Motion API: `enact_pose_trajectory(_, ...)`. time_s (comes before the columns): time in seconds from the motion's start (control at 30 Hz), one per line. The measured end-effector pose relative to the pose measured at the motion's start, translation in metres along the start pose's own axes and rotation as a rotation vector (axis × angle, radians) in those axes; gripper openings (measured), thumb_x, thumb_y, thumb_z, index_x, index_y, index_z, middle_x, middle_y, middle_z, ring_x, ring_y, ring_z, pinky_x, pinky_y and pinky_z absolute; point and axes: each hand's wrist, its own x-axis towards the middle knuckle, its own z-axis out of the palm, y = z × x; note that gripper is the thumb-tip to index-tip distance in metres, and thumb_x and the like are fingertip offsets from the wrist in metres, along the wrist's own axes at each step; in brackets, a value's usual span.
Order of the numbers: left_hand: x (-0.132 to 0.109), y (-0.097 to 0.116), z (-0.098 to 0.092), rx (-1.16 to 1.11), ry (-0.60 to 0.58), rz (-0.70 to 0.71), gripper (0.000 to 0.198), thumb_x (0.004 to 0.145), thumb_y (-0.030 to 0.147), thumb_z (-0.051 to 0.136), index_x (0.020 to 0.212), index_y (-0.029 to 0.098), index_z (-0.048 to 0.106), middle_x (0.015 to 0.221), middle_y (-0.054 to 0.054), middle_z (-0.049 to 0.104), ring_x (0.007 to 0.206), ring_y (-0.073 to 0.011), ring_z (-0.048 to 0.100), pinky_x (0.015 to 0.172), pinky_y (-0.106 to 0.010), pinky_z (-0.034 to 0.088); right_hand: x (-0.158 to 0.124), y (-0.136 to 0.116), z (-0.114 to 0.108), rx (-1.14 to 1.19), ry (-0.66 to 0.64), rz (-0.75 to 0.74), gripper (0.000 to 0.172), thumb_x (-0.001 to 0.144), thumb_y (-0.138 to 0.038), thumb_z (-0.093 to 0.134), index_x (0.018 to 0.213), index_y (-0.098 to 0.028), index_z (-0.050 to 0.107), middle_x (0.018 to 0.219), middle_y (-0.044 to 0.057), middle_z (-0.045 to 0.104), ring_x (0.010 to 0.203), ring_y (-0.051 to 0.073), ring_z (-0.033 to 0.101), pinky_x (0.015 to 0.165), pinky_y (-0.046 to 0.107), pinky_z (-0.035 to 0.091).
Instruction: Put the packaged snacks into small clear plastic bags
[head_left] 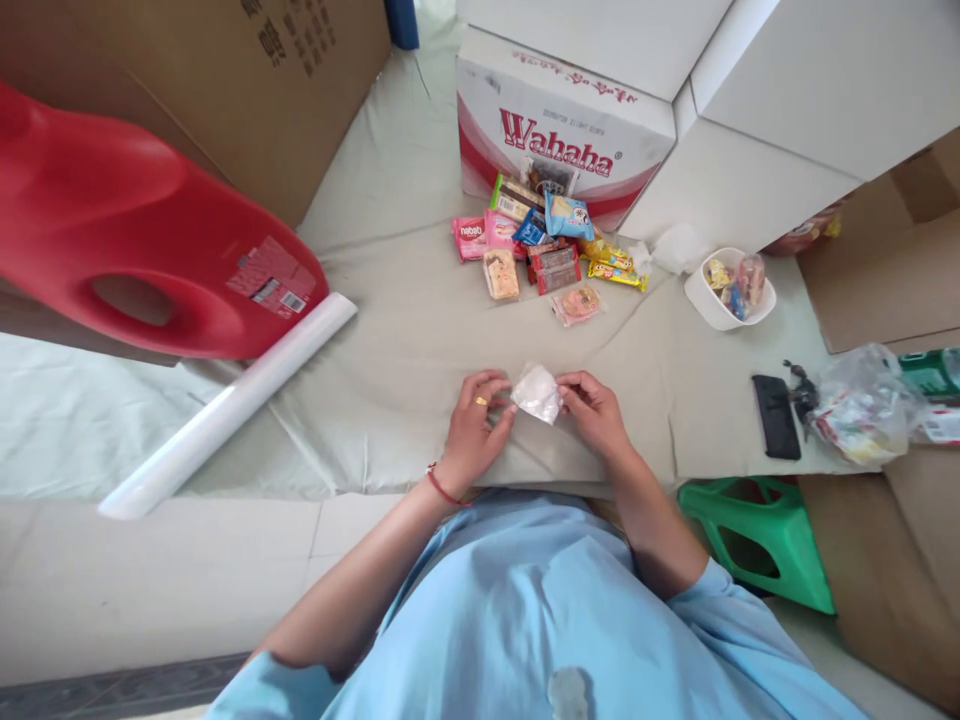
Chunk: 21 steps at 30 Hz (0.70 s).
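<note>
Head view shows the person's right hand (598,412) with its grip pinched on a small, crumpled, whitish plastic packet (537,392), near the middle of the pale, cloth-covered worktop's near side. The left hand (477,428) curls at the packet's left edge; whether its grip touches cannot be told. The thin, slick-looking film could tear if tugged unevenly, or slip from that one-sided pinch toward the near edge.

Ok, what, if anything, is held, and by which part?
Right hand pinches a small, crumpled, whitish plastic piece by its right edge; left hand: can't tell.
</note>
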Motion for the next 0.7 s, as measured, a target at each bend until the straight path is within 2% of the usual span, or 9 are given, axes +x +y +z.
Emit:
enact_pose_trajectory(0.07,0.005,0.001,-0.001,-0.154,-0.03,-0.146,0.028,0.102,0.044,0.059,0.116,0.021,0.068,0.111,-0.011,0.072,0.087,-0.0189,0.071,0.075,-0.032,0.058,-0.008,0.003,0.0,0.101,0.037,0.043,0.022,0.093,-0.049,0.068,0.099,-0.028,0.073,0.084,0.001,0.069,0.069,0.018,0.062,0.071,0.034,0.054)
enact_pose_trajectory(0.17,0.021,0.007,-0.001,-0.345,-0.173,-0.314,0.038,0.099,0.056,0.062,0.106,0.02,0.07,0.078,-0.003,0.07,0.06,-0.0139,0.06,0.056,-0.026,0.046,-0.018,0.004,0.0,0.13,0.076,0.0,0.022,0.093,-0.049,0.069,0.098,-0.028,0.073,0.084,0.0,0.068,0.071,0.017,0.062,0.072,0.033,0.054)
enact_pose_trajectory(0.3,0.047,0.019,0.002,-0.513,-0.405,-0.389,0.046,0.085,0.062,0.077,0.091,0.017,0.071,0.061,0.003,0.06,0.05,-0.009,0.046,0.047,-0.023,0.033,-0.02,-0.005,-0.009,-0.001,0.08,-0.172,0.018,0.096,-0.043,0.067,0.096,-0.028,0.077,0.093,0.003,0.069,0.081,0.019,0.064,0.075,0.035,0.054)
enact_pose_trajectory(0.43,0.062,0.02,0.011,-0.582,-0.521,-0.36,0.047,0.078,0.06,0.084,0.084,0.017,0.068,0.061,0.004,0.06,0.048,-0.0069,0.044,0.047,-0.022,0.032,-0.014,-0.013,-0.023,-0.153,0.071,-0.278,0.019,0.098,-0.041,0.064,0.097,-0.03,0.079,0.097,0.005,0.069,0.089,0.021,0.066,0.08,0.038,0.054)
enact_pose_trajectory(0.5,0.065,0.015,0.016,-0.585,-0.528,-0.358,0.046,0.079,0.06,0.083,0.084,0.018,0.066,0.059,0.004,0.061,0.047,-0.0077,0.045,0.048,-0.023,0.034,-0.011,-0.013,-0.026,-0.171,0.141,-0.279,0.019,0.098,-0.043,0.064,0.101,-0.03,0.077,0.104,0.006,0.068,0.091,0.021,0.066,0.079,0.037,0.054)
enact_pose_trajectory(0.6,0.062,0.007,0.021,-0.586,-0.444,-0.326,0.043,0.084,0.059,0.079,0.087,0.018,0.066,0.065,0.0,0.068,0.055,-0.0111,0.057,0.056,-0.025,0.045,-0.012,-0.014,-0.019,-0.157,0.378,-0.2,0.023,0.098,-0.048,0.065,0.109,-0.029,0.072,0.11,0.007,0.065,0.091,0.02,0.064,0.077,0.035,0.055)
enact_pose_trajectory(0.63,0.06,0.005,0.022,-0.589,-0.414,-0.311,0.041,0.084,0.058,0.079,0.088,0.018,0.067,0.069,0.0,0.07,0.059,-0.0122,0.061,0.061,-0.026,0.048,-0.014,-0.015,-0.013,-0.149,0.408,-0.171,0.024,0.098,-0.05,0.064,0.11,-0.029,0.07,0.108,0.007,0.066,0.091,0.02,0.064,0.076,0.035,0.055)
enact_pose_trajectory(0.7,0.056,0.006,0.024,-0.601,-0.388,-0.28,0.039,0.084,0.055,0.08,0.091,0.018,0.068,0.075,-0.001,0.072,0.066,-0.0136,0.065,0.068,-0.027,0.052,-0.019,-0.017,-0.001,-0.139,0.337,-0.149,0.026,0.094,-0.053,0.069,0.107,-0.03,0.07,0.103,0.006,0.068,0.093,0.022,0.065,0.076,0.034,0.055)
